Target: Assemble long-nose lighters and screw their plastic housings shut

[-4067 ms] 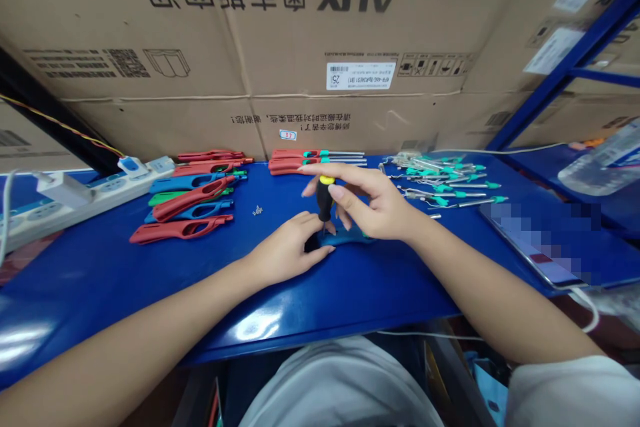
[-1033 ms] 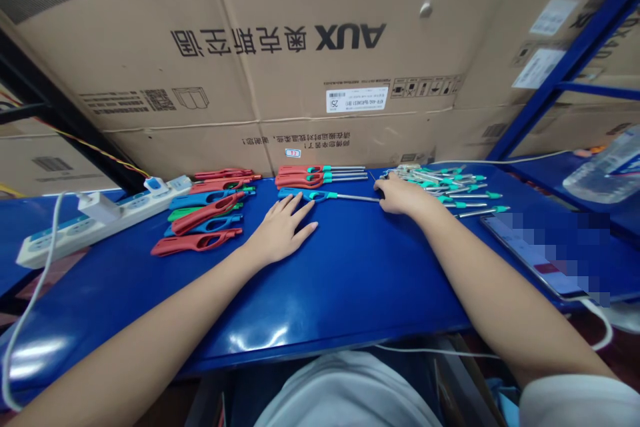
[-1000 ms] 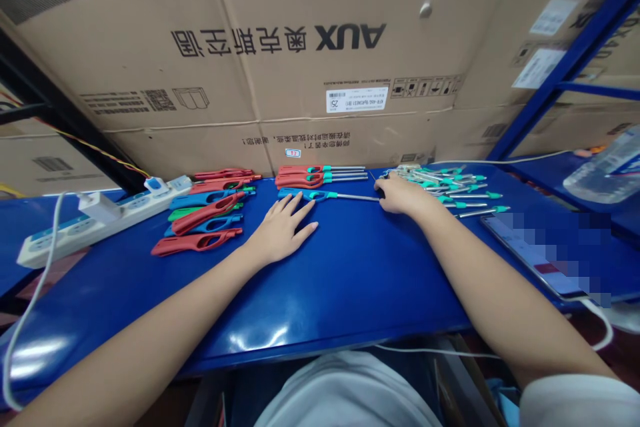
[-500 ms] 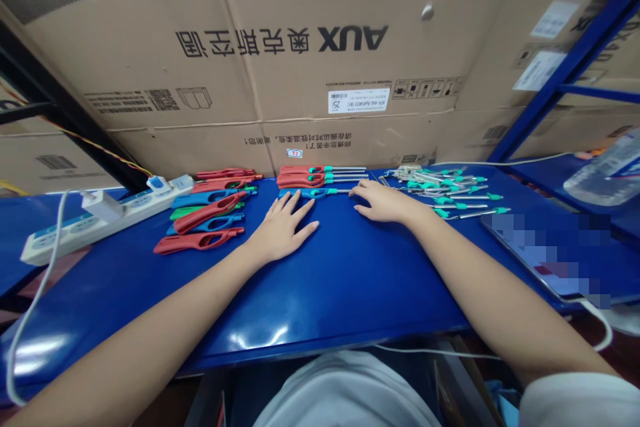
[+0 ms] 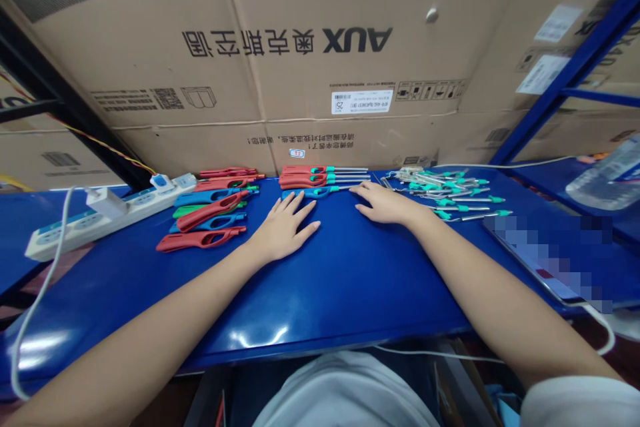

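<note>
My left hand [image 5: 285, 227] lies with fingers spread, its fingertips at the handle of a blue lighter [image 5: 323, 192] fitted with a metal rod. Near the tip of that rod rests my right hand [image 5: 383, 203], its fingers apart. Just behind the blue lighter, several red lighters with rods [image 5: 303, 179] lie in a row. To the left are several red, blue and green handles without rods [image 5: 213, 210]. Beside my right hand is a pile of metal rods with teal ends [image 5: 450, 188].
A white power strip [image 5: 75, 230] with plugs and cables lies at the left of the blue table [image 5: 350, 280]. A large cardboard box [image 5: 295, 93] stands behind. At the right are a tablet-like device [image 5: 543, 263] and a clear plastic bottle [image 5: 600, 177].
The whole view has shifted very slightly. Both hands keep the same place beside the blue lighter.
</note>
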{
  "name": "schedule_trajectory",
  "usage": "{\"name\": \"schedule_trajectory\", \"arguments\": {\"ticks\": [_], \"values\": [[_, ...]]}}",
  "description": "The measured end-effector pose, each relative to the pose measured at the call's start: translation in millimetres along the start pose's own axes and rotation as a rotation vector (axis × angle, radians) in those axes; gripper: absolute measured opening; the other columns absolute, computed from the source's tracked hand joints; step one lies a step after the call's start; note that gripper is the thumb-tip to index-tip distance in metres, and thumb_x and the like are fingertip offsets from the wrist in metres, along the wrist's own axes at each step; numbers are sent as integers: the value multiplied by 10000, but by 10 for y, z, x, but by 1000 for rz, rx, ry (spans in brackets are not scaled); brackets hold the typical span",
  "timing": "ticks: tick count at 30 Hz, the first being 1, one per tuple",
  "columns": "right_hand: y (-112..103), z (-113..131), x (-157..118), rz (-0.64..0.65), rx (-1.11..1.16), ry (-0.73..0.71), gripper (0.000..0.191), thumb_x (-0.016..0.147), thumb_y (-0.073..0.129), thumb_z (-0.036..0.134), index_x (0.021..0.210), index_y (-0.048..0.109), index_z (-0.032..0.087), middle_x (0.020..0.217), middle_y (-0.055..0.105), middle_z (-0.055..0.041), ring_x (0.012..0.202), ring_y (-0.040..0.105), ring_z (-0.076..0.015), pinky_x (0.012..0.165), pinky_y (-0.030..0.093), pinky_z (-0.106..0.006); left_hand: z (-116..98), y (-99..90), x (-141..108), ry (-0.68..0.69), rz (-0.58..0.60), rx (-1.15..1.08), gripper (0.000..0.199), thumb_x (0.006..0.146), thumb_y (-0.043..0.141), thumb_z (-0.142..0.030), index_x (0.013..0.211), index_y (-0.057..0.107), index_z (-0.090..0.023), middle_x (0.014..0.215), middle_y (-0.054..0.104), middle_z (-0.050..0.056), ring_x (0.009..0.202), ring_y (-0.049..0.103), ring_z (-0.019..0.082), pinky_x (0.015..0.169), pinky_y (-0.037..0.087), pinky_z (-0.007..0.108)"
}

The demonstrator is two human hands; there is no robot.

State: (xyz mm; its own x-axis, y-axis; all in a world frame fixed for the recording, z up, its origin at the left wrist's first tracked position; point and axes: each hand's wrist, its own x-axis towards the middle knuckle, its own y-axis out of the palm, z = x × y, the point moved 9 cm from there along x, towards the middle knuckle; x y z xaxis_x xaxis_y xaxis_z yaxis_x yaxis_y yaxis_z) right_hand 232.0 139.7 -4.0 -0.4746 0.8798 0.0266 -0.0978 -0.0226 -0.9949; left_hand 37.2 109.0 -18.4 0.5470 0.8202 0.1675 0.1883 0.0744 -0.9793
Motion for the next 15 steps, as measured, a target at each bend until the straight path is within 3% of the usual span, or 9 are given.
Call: {"name": "schedule_trajectory", "arguments": {"ticks": [4, 7, 9, 10, 13, 15], "values": [[-20, 43, -14, 16, -24, -3, 459, 988, 483, 299, 1416, 537, 143, 1381, 566, -199, 1272, 562, -327, 1019, 484, -458, -28, -68, 12, 2, -8, 22, 648, 1024, 337, -593, 1526, 439, -196, 1646, 293, 163, 1526, 271, 335, 1227, 231, 570], [-78, 91, -40, 29, -53, -4, 408, 974, 505, 275, 1351, 601, 150, 1341, 606, -181, 1220, 601, -316, 984, 497, -431, 121, -458, -10, -83, -147, 93, 623, 985, 480, -532, 1469, 492, -141, 1582, 401, 199, 1425, 446, 348, 1160, 387, 500], [-146, 139, -68, 34, -76, 1, 333, 961, 510, 240, 1241, 677, 172, 1286, 653, -153, 1154, 641, -301, 920, 511, -398, 398, -817, -90, -238, -235, 186, 552, 957, 538, -436, 1413, 524, -124, 1476, 514, 213, 1362, 501, 362, 1094, 452, 482], [-184, 173, -86, 38, -87, 4, 297, 955, 507, 221, 1165, 714, 184, 1243, 681, -138, 1112, 660, -294, 877, 515, -382, 586, -938, -143, -334, -201, 235, 506, 952, 537, -408, 1368, 553, -122, 1420, 557, 214, 1324, 529, 368, 1065, 470, 485], [-270, 326, -150, 75, -121, -2, 227, 917, 542, 193, 953, 766, 206, 1049, 754, -106, 945, 700, -277, 717, 486, -342, 1142, -1150, -321, -527, -68, 281, 551, 864, 623, -517, 1164, 642, -56, 1183, 662, 271, 1075, 648, 423, 886, 538, 542], [-280, 454, -199, 118, -142, -18, 130, 861, 639, 224, 813, 759, 205, 890, 762, -96, 794, 696, -262, 618, 429, -323, 1434, -1171, -397, -578, -26, 258, 584, 797, 656, -639, 976, 686, -83, 938, 721, 212, 901, 679, 382, 785, 561, 516]]}}
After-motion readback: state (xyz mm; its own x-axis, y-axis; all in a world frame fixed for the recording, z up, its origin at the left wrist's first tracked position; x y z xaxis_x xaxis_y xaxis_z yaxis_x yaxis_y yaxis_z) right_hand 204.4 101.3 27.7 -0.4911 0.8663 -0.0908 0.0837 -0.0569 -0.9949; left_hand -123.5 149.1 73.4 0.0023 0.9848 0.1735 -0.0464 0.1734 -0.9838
